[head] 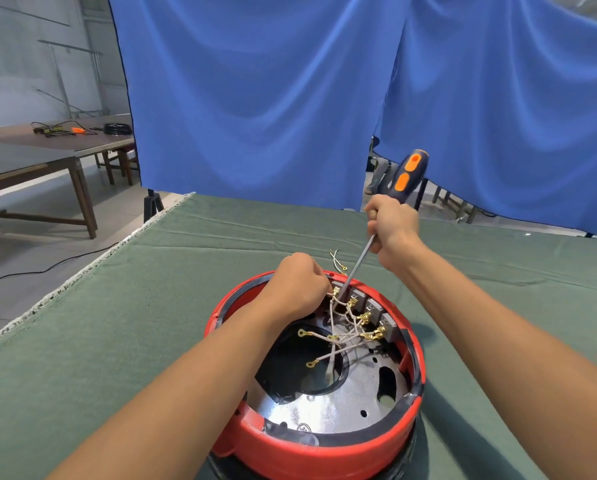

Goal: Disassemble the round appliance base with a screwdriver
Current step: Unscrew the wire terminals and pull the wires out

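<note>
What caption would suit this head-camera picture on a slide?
Right hand drives an orange-and-navy screwdriver into the far rim of a red round appliance base; left hand holds its wires there.

Workshop corner screened by blue cloth

A blue curtain (pixel 290 98) hangs behind the counter (pixel 82 341), which is draped in green felt. At left, long wooden tables (pixel 47 157) stand on a pale concrete floor (pixel 47 251) before a grey wall (pixel 20 64); daylight is soft.

Head camera looks forward and down, close.
</note>
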Available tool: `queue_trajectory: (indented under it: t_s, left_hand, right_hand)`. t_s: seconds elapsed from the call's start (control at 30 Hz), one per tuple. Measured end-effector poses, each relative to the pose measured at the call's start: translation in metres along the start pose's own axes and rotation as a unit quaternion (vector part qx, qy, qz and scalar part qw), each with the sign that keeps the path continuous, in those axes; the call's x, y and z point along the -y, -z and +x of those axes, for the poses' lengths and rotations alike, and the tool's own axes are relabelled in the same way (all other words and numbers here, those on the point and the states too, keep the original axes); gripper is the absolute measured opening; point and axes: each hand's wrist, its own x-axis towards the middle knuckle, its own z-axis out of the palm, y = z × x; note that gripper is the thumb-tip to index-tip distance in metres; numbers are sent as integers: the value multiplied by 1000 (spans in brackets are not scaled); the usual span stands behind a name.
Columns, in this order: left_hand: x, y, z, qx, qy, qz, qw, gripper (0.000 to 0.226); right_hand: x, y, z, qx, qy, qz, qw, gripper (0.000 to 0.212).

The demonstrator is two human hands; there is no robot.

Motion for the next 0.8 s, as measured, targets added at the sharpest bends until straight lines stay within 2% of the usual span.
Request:
queue_trajectory:
  t_s: [0.23,0.47,0.67,0.8]
  left_hand:
    - [2,-2,6,20,5,6,1000,12]
    - [0,-1,4,25,10,-17,999,13]
    - [0,-1,5,27,17,-35,999,14]
    - [1,-1,4,30,10,-42,999,12]
  right_hand:
    - [33,21,10,-8,26,59,998,30]
    - [31,22,-2,-25,68,123,990,37]
    - [34,20,-25,-10,191,92,977,40]
    - [34,14,-48,21,280,51,959,35]
